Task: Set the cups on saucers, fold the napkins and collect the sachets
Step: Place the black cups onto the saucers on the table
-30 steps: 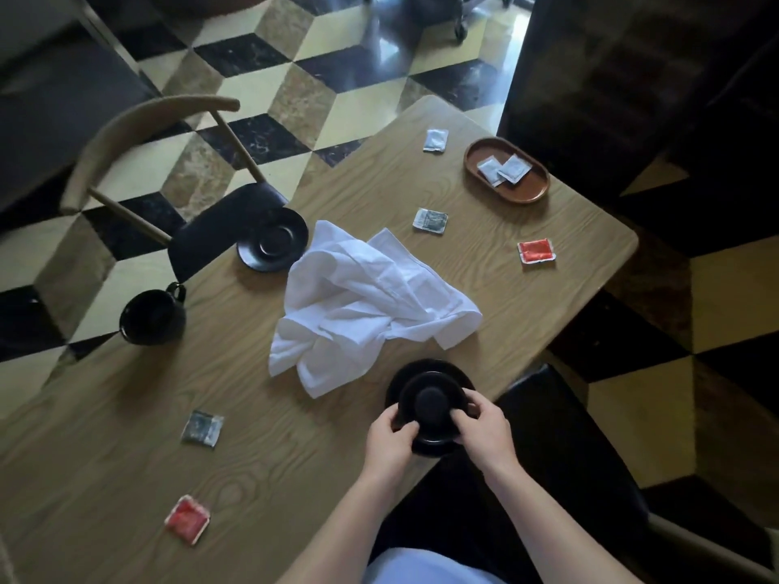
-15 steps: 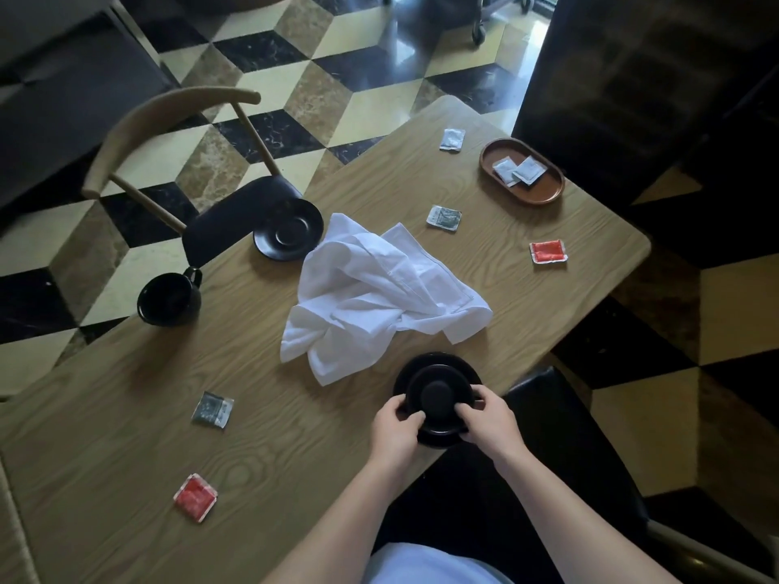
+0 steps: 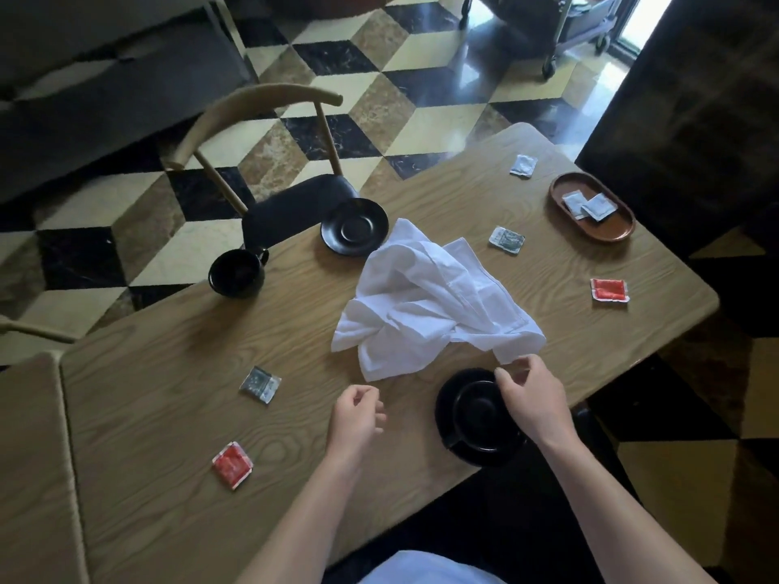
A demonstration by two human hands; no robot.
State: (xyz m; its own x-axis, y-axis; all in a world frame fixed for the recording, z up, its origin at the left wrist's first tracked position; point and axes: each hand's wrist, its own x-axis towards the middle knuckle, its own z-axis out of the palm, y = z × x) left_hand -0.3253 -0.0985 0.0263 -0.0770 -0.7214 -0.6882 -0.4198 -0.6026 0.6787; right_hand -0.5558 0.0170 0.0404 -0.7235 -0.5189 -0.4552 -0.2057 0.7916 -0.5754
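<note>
A black cup (image 3: 474, 408) stands on a black saucer (image 3: 451, 432) at the table's near edge. My right hand (image 3: 533, 400) hovers over the cup's right rim, fingers apart, fingertips near a corner of the crumpled white napkins (image 3: 425, 301). My left hand (image 3: 356, 415) floats above bare wood left of the saucer, loosely curled and holding nothing. A second black cup (image 3: 237, 273) sits at the far left edge, apart from an empty saucer (image 3: 354, 225). Red sachets (image 3: 232, 464) (image 3: 608, 289), grey ones (image 3: 260, 383) (image 3: 507, 239) and a white one (image 3: 523, 165) lie scattered.
A brown oval tray (image 3: 607, 227) at the far right holds two white sachets (image 3: 590, 205). The wooden table (image 3: 168, 415) has a chair (image 3: 269, 162) at its far side and a dark seat below its near edge. A checkered floor surrounds it.
Both hands have let go of the near cup. My left hand has pulled away to the left, and my right hand has lifted toward the napkin corner. The camera view has shifted.
</note>
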